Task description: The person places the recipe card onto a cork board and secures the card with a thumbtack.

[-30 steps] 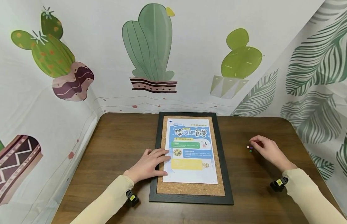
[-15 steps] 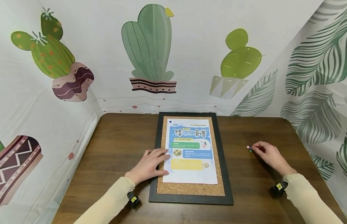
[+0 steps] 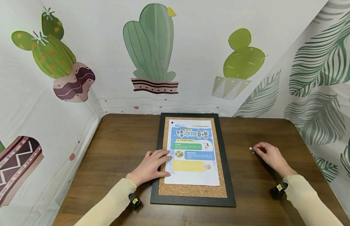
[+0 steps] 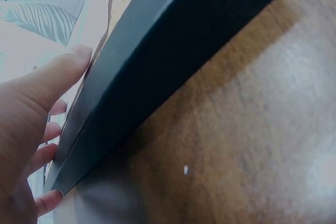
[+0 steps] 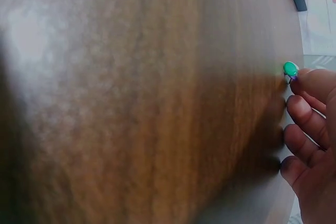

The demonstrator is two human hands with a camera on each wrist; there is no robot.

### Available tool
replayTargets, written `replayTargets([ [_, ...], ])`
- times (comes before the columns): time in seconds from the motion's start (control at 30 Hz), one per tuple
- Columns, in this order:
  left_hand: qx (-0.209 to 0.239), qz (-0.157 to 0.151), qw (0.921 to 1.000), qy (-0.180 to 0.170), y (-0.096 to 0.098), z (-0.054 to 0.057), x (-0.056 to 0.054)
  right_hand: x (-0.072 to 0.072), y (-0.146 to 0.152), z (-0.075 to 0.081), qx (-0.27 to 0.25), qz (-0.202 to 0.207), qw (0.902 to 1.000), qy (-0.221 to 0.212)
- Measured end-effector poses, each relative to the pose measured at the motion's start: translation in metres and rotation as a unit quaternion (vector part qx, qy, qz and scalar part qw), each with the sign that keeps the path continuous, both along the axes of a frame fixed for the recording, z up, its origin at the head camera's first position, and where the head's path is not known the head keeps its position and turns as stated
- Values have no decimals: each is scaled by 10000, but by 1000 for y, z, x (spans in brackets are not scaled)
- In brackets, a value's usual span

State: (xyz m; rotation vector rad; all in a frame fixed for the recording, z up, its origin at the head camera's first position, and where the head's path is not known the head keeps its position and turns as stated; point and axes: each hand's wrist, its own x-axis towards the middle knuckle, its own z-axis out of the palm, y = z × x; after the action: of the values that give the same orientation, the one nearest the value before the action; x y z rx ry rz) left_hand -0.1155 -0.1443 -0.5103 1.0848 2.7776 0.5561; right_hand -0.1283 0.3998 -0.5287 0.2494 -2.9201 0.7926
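A framed corkboard lies on the table with a printed paper sheet on it. A blue thumbtack sits at the sheet's top left corner. My left hand rests over the board's left side, fingers spread and fingertips on the sheet's edge. To the right of the board, my right hand pinches a purple thumbtack, mostly hidden by the thumb and finger. Right at those fingertips are a green thumbtack and a pale pink thumbtack.
The board's raised black frame stands between the two hands on the wooden table. Behind the table hangs a cloth printed with cacti and leaves. Each wrist carries a small black camera.
My right hand has shifted slightly toward the front, and its fingertips now cover the purple thumbtack that showed beside them a second ago. The left hand stays in place.
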Motion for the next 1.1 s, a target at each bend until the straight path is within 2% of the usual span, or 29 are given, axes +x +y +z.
replayTargets([
  [0.6, -20, 34, 10000, -49, -1, 0, 1, -1, -4, 4, -52, -182, 9995, -260],
  [0.83, 1, 12, 10000, -47, 0, -1, 0, -10, -5, 16, -186, -205, 9996, -80],
  [1.1, -9, -22, 10000, 7, 0, -2, -2, -19, -13, 24, -188, -155, 9996, -123],
])
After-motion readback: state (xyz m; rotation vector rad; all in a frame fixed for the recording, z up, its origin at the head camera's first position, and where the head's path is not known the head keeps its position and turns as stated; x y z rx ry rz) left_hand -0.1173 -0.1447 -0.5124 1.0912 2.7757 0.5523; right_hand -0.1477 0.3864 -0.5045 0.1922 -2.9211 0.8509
